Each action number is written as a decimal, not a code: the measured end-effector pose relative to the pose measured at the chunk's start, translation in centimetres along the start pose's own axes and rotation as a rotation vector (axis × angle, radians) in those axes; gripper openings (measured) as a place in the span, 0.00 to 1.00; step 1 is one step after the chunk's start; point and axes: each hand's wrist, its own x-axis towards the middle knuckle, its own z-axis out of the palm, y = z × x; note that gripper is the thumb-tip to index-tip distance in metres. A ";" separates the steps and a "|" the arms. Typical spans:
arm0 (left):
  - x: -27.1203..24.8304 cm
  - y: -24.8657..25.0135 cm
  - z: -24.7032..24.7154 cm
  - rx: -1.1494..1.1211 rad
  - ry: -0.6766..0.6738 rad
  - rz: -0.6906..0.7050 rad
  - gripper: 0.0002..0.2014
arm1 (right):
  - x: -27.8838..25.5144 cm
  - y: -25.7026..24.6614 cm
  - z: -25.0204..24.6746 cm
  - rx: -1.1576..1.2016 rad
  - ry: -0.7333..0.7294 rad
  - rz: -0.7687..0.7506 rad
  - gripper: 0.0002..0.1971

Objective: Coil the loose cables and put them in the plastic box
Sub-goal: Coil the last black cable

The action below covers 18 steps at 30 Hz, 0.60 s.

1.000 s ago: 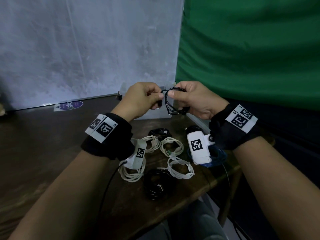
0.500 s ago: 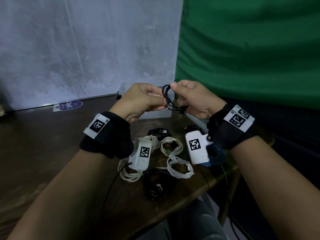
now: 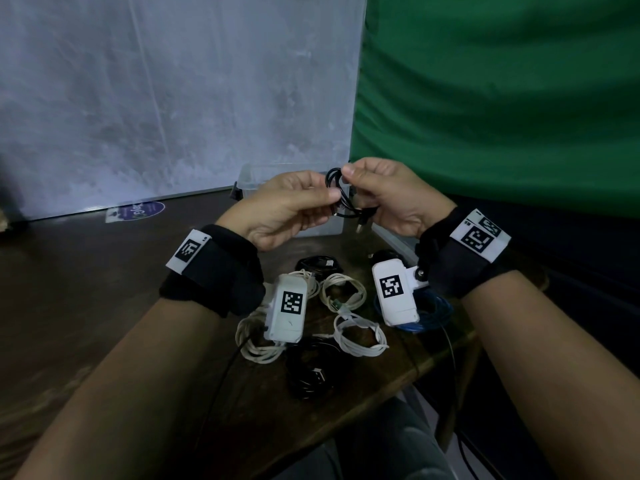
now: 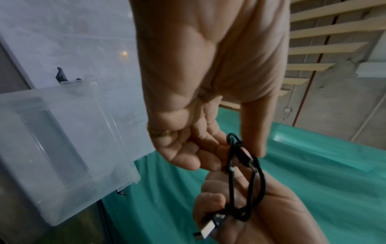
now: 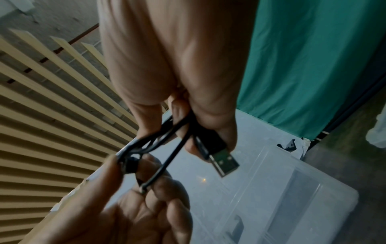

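Observation:
Both hands hold a short black cable (image 3: pixel 341 195) in small loops above the table. My left hand (image 3: pixel 294 209) pinches one end of the coil (image 4: pixel 240 165) between thumb and fingers. My right hand (image 3: pixel 384 195) grips the other side, and the cable's USB plug (image 5: pixel 224 162) sticks out below its fingers. The clear plastic box (image 3: pixel 249 178) stands open right behind the hands; in the wrist views the box (image 4: pixel 52 148) (image 5: pixel 292 189) looks to hold nothing. On the table below lie white cable coils (image 3: pixel 360 336), black ones (image 3: pixel 308 372) and a blue one (image 3: pixel 433 315).
The dark wooden table (image 3: pixel 86 306) ends in a front right edge near the blue cable. A grey panel and a green cloth (image 3: pixel 502 98) back the scene. A round sticker (image 3: pixel 136 211) lies at the table's far left.
The hands have risen slightly and turned the black coil; the right thumb now pinches the loop's top, and the plug end hangs lower between the hands.

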 end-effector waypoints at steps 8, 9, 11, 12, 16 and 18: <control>0.1 -0.1 0.1 -0.102 -0.026 -0.023 0.04 | -0.1 0.0 0.2 -0.016 -0.016 -0.007 0.09; 0.1 -0.1 0.0 -0.119 -0.029 -0.029 0.05 | -0.2 -0.1 0.2 -0.001 -0.037 -0.007 0.07; 0.1 0.0 -0.2 -0.148 -0.018 -0.044 0.07 | -0.3 -0.1 0.0 0.048 -0.106 -0.009 0.06; 0.2 0.0 -0.3 -0.160 -0.009 -0.052 0.07 | -0.3 -0.1 -0.1 0.069 -0.141 -0.008 0.09; 0.4 -0.2 -0.9 -0.176 0.004 -0.087 0.09 | -0.5 -0.1 -0.2 0.009 -0.168 -0.013 0.16; 0.4 -0.3 -1.0 -0.172 -0.005 -0.098 0.10 | -0.6 -0.2 0.2 -0.039 -0.136 -0.015 0.17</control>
